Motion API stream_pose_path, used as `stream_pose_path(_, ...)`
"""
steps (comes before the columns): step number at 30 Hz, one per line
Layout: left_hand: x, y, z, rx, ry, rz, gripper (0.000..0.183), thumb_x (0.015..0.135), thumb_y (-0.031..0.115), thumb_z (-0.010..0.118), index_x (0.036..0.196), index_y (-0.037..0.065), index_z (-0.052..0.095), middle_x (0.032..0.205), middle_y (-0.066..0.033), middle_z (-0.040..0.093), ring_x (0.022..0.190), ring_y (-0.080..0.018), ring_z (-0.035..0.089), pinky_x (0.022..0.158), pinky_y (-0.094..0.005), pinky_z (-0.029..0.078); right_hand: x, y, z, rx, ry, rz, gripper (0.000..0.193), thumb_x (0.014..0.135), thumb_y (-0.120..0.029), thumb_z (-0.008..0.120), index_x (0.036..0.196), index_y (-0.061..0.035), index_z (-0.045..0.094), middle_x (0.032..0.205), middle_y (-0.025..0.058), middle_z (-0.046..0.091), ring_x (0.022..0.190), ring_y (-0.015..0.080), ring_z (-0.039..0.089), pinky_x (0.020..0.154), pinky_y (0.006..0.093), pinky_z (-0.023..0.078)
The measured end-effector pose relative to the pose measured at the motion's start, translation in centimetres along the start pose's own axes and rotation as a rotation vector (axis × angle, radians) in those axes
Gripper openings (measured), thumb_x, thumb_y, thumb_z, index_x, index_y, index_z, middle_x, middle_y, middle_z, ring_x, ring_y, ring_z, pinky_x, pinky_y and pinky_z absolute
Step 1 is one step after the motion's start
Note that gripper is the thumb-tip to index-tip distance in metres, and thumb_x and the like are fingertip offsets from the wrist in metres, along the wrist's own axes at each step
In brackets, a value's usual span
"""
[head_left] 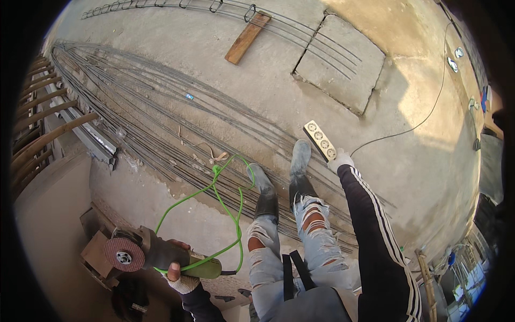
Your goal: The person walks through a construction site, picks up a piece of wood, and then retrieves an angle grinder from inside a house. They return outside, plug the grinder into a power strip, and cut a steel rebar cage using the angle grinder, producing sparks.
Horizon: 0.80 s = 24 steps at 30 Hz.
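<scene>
My left hand (183, 281), in a pale glove with bare fingertips, is closed round the body of an angle grinder (167, 255). A worn reddish disc (119, 254) faces up at the grinder's left end. From its other end a green cord (240, 225) loops up over the floor and back across the tool. My right hand (341, 159), also gloved, grips the near end of a white power strip (320, 140) with several round sockets, held out ahead of my right boot. Its sockets face up, and no plug shows in them.
Long steel rods (155, 115) lie bundled across the floor under my boots (301, 155). A rebar cage (214, 6) and a wooden plank (248, 37) lie at the far side. A dark cable (413, 127) curves away right past a concrete slab (340, 64). Curved wooden poles (53, 129) stand left.
</scene>
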<state>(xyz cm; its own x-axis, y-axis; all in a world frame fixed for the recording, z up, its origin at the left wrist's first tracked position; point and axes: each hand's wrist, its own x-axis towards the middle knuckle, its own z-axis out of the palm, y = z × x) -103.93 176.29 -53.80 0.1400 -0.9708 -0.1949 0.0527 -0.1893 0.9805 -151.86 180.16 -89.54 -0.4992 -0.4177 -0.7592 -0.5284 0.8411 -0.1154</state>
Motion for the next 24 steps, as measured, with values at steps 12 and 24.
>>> stream_pose_path(12,6.4,-4.3,4.3,0.258,-0.069,-0.143,0.078,0.069,0.036,0.084,0.129,0.0,0.049,0.103,-0.0174,0.064,0.09,-0.0282,0.066,0.079,-0.0387,0.055,3.6,-6.8,3.7,0.188,0.036,-0.177,0.069,0.082,-0.03,0.075,0.138,-0.0012,0.046,0.137,0.0268,0.052,0.126,0.0451,0.056,0.105,0.0495,0.049)
stream_pose_path(24,1.9,-2.5,13.6,0.121,-0.195,-0.262,0.081,0.074,0.016,0.087,0.142,0.003,0.045,0.126,-0.0119,0.062,0.111,-0.0247,0.063,0.097,-0.0386,0.052,-28.7,-15.6,-4.7,0.985,-0.668,-1.118,0.105,0.079,-0.023,0.086,0.159,0.0002,0.022,0.154,0.0228,0.043,0.141,0.0357,0.047,0.116,0.0415,0.04)
